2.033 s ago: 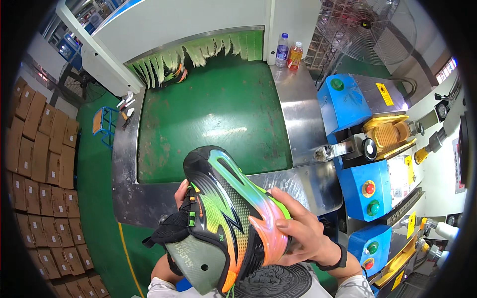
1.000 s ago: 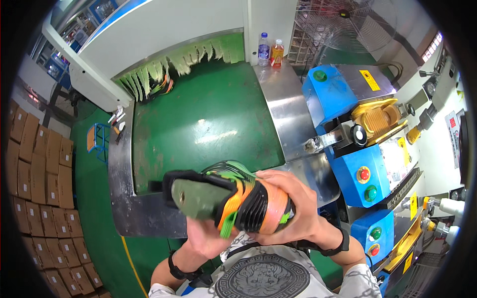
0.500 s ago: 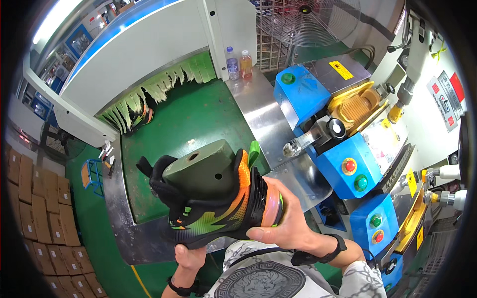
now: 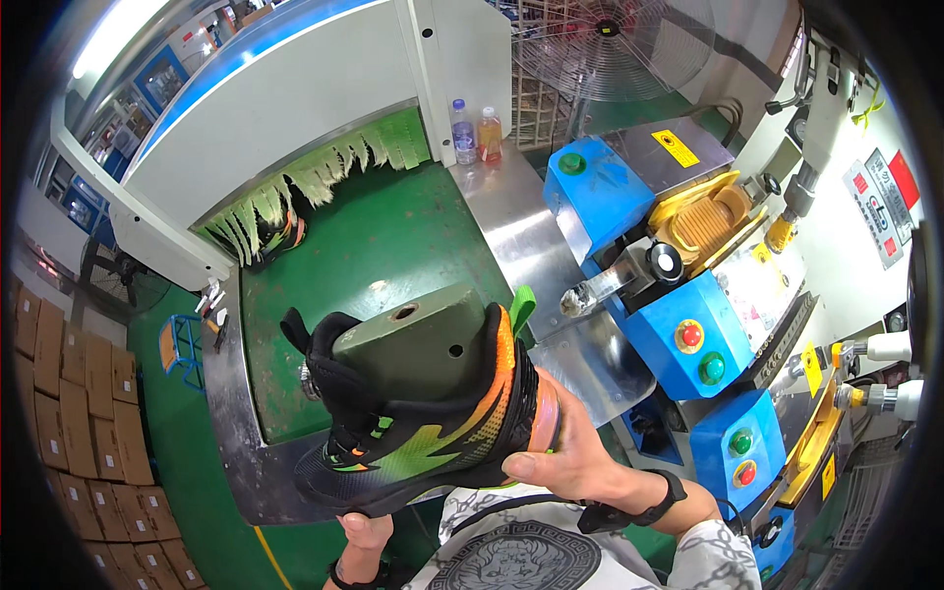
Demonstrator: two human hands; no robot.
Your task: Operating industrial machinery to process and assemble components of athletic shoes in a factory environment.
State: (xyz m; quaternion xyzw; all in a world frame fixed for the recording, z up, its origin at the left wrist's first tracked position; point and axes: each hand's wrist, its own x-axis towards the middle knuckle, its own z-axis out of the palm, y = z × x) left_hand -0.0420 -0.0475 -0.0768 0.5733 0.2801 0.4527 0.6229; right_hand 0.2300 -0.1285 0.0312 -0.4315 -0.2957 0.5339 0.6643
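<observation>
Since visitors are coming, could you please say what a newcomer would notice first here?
The eye likely falls on the colourful shoe at lower centre, held by the right hand's fingers. Beyond, a frayed curtain hangs over a green conveyor, and blue control boxes stand at right.

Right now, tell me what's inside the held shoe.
A dark green last sits in the shoe, its upper part showing. Its lower part, covered by the shoe, cannot be seen.

Brown cartons (image 4: pixel 81 425) stand stacked near a blue-framed stool (image 4: pixel 167 346) on green floor (image 4: pixel 195 462), a tube light (image 4: pixel 106 39) glowing.
</observation>
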